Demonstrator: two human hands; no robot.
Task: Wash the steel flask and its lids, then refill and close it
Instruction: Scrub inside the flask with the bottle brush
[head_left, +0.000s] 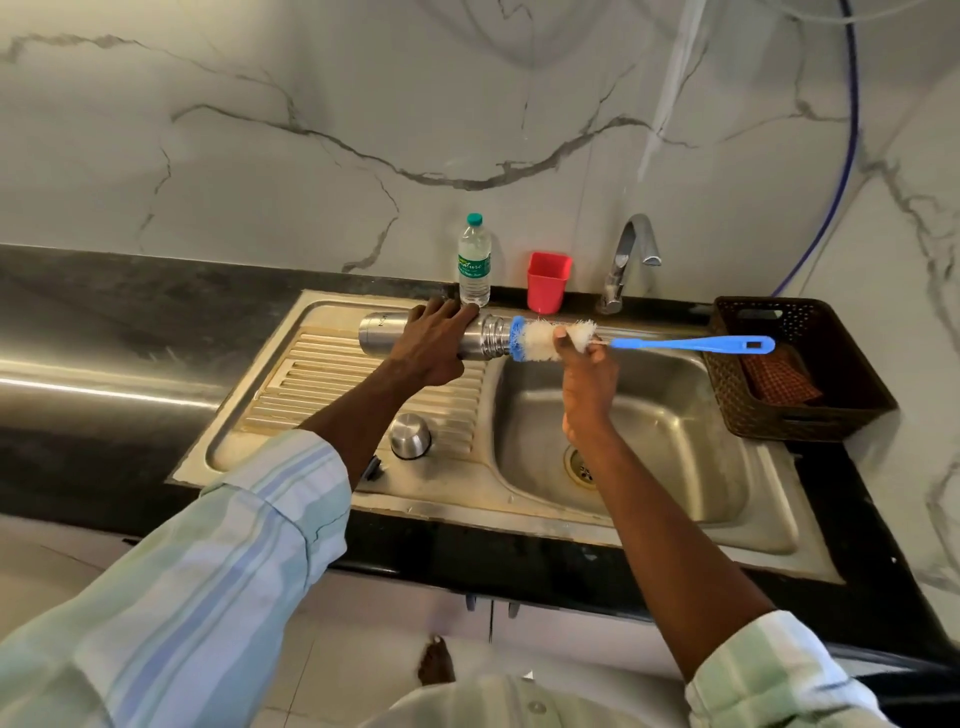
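Note:
The steel flask (382, 332) lies sideways in the air above the sink's drainboard (322, 384), its threaded mouth pointing right. My left hand (434, 343) grips its middle. A bottle brush (537, 340) with white bristles and a blue handle is level with the mouth, its tip at the opening. My right hand (587, 374) pinches the brush just behind the bristles, over the sink basin (675, 415). A steel lid (410, 435) stands on the drainboard below my left forearm. A small dark piece (371, 467) beside it is mostly hidden by my sleeve.
A plastic water bottle (474, 262) and a red cup (548, 283) stand at the back rim of the sink. The tap (626, 260) is off. A dark woven basket (800, 369) with a cloth sits right of the basin. Black countertop (130, 322) extends left.

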